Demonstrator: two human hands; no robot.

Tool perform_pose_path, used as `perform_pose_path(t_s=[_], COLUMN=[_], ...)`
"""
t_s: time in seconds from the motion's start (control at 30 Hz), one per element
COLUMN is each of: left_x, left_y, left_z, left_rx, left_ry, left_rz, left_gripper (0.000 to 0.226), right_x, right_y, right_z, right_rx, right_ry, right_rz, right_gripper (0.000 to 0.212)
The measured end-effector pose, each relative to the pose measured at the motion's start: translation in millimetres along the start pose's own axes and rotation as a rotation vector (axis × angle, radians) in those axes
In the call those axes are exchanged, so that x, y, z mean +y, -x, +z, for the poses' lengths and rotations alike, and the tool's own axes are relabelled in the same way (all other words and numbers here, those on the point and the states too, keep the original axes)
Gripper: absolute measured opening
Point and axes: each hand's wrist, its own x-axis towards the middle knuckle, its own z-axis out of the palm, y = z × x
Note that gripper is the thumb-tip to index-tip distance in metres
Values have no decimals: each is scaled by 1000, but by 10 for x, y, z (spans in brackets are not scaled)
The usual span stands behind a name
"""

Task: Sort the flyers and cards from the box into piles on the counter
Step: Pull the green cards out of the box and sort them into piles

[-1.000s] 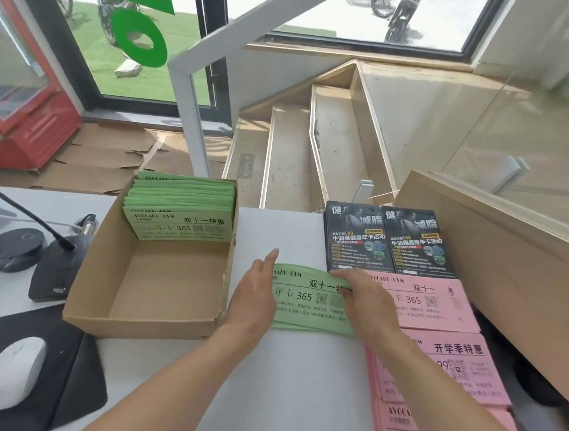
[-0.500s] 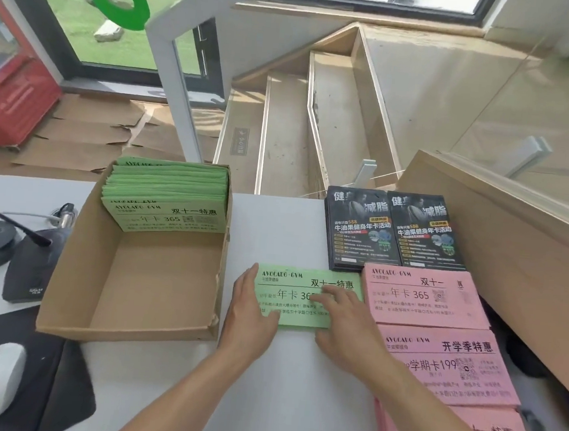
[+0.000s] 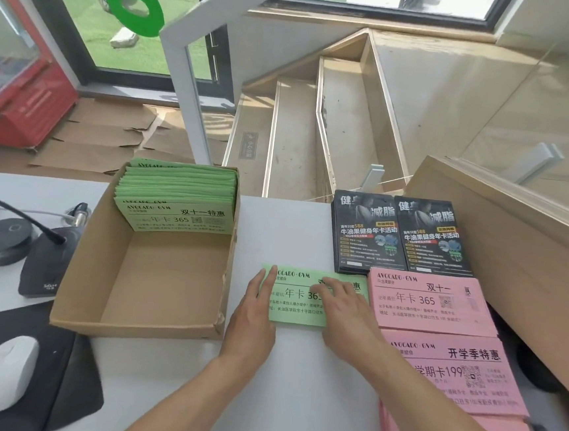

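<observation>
A green card (image 3: 298,302) lies flat on the white counter (image 3: 295,388), between the cardboard box (image 3: 135,326) and the pink piles. My left hand (image 3: 254,312) lies with straight fingers along the card's left edge. My right hand (image 3: 340,309) presses flat on its right half. A stack of green cards (image 3: 178,199) leans in the far end of the box. Two black flyer piles (image 3: 401,236) sit at the back right. Pink card piles (image 3: 433,304) (image 3: 458,375) run down the right side.
A desk microphone base (image 3: 41,269), a round black puck (image 3: 1,235) and cables sit left of the box. A white mouse (image 3: 4,373) rests on a black pad (image 3: 39,365) at the front left. A wooden ledge (image 3: 514,242) borders the counter on the right.
The green card has slid left, off the pink pile, onto the bare counter beside the box. Both hands moved with it and now lie flat on it.
</observation>
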Motion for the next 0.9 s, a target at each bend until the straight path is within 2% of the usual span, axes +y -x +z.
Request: perform_pose_path(t_s=[0.13, 0.27, 0.47, 0.57, 0.63, 0.7, 0.77, 0.83, 0.9], left_x=[-18, 24, 46, 75, 63, -13, -165, -403, -682], left_y=[20, 183, 607, 749, 762, 683, 516, 289, 39], left_z=[-35, -59, -111, -287, -510, -803, -1142, -1460, -1713], left_rx=[-2, 96, 258, 415, 552, 670, 726, 705, 615], left_ry=[87, 111, 178, 264, 291, 269, 214, 146, 12], left_rz=[-41, 58, 326, 442, 459, 437, 358, 203, 42], left_gripper=[106, 98, 63, 42, 30, 28, 31, 40, 50], right_x=[-30, -91, -170, -249, -322, -447, -638, -895, -1160], right_y=[13, 52, 115, 98, 37, -59, -179, -317, -476], right_z=[-46, 16, 28, 27, -47, -165, -296, -421, -506], right_rx=[-22, -60, 16, -61, -99, -73, 20, 102, 213], right_ry=[-17, -34, -76, 9, 6, -35, -114, -236, -280], right_rz=[-6, -16, 14, 45, 86, 81, 17, -68, -149], right_gripper=[76, 67, 65, 64, 64, 64, 59, 55, 54])
